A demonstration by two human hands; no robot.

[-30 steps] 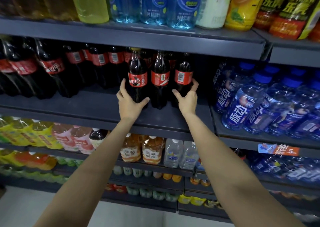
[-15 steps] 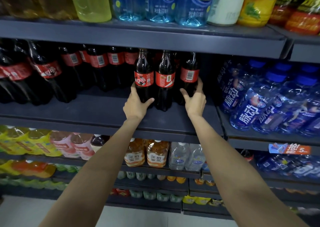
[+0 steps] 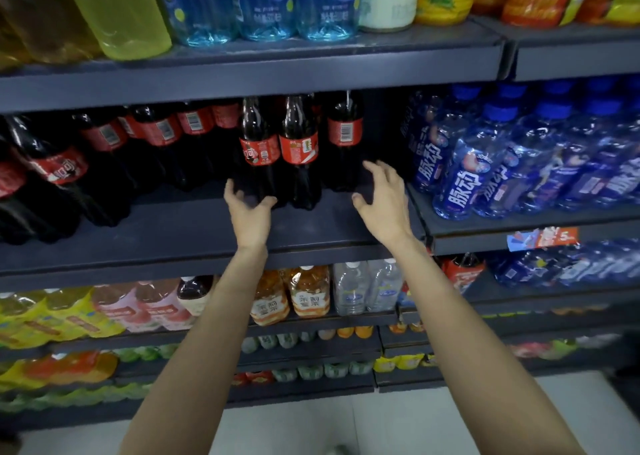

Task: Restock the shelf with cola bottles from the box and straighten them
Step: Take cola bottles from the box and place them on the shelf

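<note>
Three dark cola bottles with red labels stand upright in a row on the dark shelf (image 3: 194, 226): the left bottle (image 3: 259, 149), the middle bottle (image 3: 298, 149) and the right bottle (image 3: 344, 135), which stands a little further back. My left hand (image 3: 250, 216) is open just in front of the left bottle's base, fingers spread, holding nothing. To the right of the bottles, my right hand (image 3: 382, 202) is also open and apart from the right bottle. More cola bottles (image 3: 104, 156) fill the shelf to the left. No box is in view.
Blue-capped drink bottles (image 3: 485, 163) crowd the neighbouring shelf on the right. Large blue, yellow and white bottles (image 3: 263, 0) stand on the shelf above. Tea and water bottles (image 3: 308, 298) sit one shelf below. Pale floor (image 3: 311, 420) shows at the bottom.
Both hands have come off the outer cola bottles and pulled back toward the shelf's front edge, fingers opening. The three bottles stay standing.
</note>
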